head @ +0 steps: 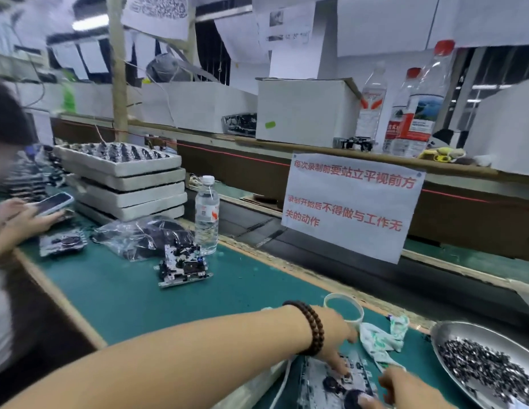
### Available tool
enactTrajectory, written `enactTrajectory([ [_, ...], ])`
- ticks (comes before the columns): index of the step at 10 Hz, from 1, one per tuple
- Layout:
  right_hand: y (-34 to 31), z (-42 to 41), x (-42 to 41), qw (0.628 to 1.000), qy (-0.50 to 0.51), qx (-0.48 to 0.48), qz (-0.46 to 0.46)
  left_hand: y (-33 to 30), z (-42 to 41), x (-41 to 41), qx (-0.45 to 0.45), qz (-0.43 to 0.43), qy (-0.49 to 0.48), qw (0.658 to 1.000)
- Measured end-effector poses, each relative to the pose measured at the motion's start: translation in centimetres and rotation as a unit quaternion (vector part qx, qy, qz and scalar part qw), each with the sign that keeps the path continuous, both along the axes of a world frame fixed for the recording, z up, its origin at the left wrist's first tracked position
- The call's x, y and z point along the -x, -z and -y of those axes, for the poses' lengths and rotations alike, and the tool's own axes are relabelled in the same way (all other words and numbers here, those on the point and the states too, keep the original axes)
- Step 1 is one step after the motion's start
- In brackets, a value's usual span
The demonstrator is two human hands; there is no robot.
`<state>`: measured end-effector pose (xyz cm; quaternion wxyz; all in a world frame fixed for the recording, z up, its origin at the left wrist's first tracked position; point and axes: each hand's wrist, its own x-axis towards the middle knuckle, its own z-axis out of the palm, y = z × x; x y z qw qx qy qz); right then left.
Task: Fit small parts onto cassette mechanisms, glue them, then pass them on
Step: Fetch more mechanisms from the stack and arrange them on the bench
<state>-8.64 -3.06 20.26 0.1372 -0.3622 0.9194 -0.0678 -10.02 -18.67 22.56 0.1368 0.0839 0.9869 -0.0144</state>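
Note:
A cassette mechanism (325, 382) lies flat on the green mat at the bottom edge of the view. My left hand (334, 338), with a bead bracelet on the wrist, reaches across and its fingertips touch the mechanism's top face. At the bottom right my right hand (405, 389) comes in over the mechanism's right side; whether its fingers hold anything is hidden. A metal dish (452, 332) full of small dark parts (487, 367) sits to the right. Two finished mechanisms (183, 264) are stacked further left on the mat.
A tape ring (343, 311) and a crumpled cloth (378, 340) lie beyond my hands. A water bottle (206, 214), a plastic bag (139, 234) and stacked foam trays (124, 184) stand to the left. Another person (18, 219) holds a phone there. A paper notice (352, 202) hangs over the conveyor.

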Motion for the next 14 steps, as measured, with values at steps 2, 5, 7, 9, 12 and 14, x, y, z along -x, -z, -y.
enactTrajectory([
  [2, -2.8, 5.0, -1.1, 0.964, -0.107, 0.178, -0.164, -4.1, 6.1, -1.7, -0.038, -0.198, -0.065, 0.977],
  [5, -3.2, 11.2, -0.6, 0.915, -0.240, 0.271, -0.179, 1.8, 21.8, -5.4, -0.032, -0.186, -0.465, 0.865],
  [7, -3.2, 12.6, 0.5, 0.907, -0.251, 0.277, -0.195, 6.2, 26.2, -6.1, -0.074, -0.136, -0.541, 0.827],
  [9, -1.1, 13.7, 2.0, 0.895, -0.258, 0.281, -0.232, 7.5, 27.7, -5.5, -0.022, -0.155, -0.523, 0.838],
  [12, -0.7, 15.3, 1.5, 0.893, -0.263, 0.287, -0.225, 6.7, 27.7, -5.6, 0.044, -0.164, -0.500, 0.849],
  [14, -1.7, 14.1, 0.7, 0.920, -0.244, 0.249, -0.179, 4.7, 27.1, -5.0, 0.145, -0.123, -0.449, 0.873],
])
